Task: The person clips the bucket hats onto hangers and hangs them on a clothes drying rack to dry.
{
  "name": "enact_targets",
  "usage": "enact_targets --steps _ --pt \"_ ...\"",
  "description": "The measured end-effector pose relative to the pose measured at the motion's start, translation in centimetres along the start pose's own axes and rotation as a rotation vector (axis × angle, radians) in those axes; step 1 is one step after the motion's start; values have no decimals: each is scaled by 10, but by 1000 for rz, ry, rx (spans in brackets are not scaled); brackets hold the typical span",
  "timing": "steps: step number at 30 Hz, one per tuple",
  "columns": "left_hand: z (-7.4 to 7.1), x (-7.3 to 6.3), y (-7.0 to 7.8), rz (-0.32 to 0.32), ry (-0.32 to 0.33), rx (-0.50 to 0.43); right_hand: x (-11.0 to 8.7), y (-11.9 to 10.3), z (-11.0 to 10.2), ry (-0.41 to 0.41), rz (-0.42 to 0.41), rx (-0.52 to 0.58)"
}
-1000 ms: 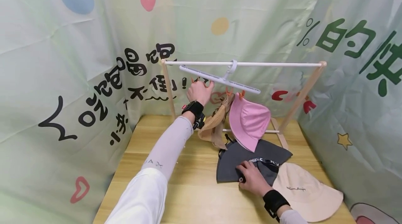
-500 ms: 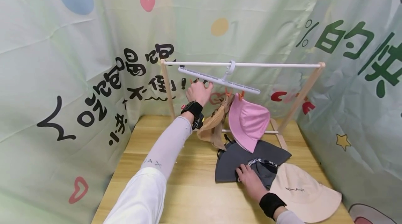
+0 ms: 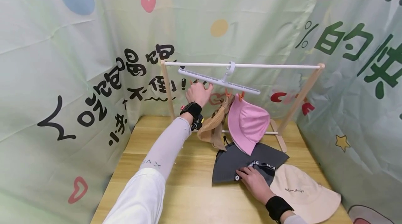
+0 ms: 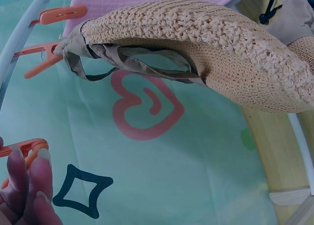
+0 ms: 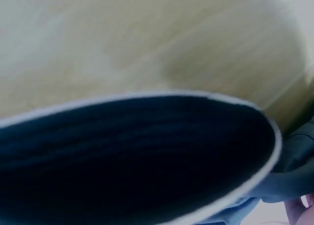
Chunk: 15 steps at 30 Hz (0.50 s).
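Note:
My left hand [image 3: 199,93] is raised under the left arm of a pale lilac hanger [image 3: 242,87]. In the left wrist view its fingers pinch an orange clip [image 4: 35,145]. Farther right along the hanger, other orange clips hold a tan straw sun hat [image 4: 221,36] and a pink bucket hat [image 3: 249,121]. Low on the table, my right hand [image 3: 255,185] grips the near edge of a dark grey wide-brimmed hat [image 3: 227,168], beside a small black tab with a pale ring. My right thumb is hidden. Fingers [image 5: 300,212] show at the corner of the right wrist view.
A cream cap [image 3: 298,189] lies right of the dark hat, close by my right wrist. The hanger hooks over the white rod [image 3: 276,66] of a wooden rack [image 3: 302,96]. Printed curtains [image 3: 191,18] enclose the wooden table [image 3: 194,196].
The dark grey hat has shifted slightly left and toward me, and my right hand's fingers have resettled on its edge. My left hand stays at the clip under the hanger.

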<state>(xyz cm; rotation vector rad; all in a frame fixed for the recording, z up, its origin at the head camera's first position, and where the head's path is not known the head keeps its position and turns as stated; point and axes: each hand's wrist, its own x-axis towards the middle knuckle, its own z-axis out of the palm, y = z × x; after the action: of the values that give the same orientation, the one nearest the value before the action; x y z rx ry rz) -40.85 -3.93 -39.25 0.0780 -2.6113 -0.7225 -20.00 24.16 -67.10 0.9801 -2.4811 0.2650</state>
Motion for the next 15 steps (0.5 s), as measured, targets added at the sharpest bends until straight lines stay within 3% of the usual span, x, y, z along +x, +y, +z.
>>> enact_targets --steps 15 --pt "1 2 -7 23 17 -19 23 -14 -32 48 86 117"
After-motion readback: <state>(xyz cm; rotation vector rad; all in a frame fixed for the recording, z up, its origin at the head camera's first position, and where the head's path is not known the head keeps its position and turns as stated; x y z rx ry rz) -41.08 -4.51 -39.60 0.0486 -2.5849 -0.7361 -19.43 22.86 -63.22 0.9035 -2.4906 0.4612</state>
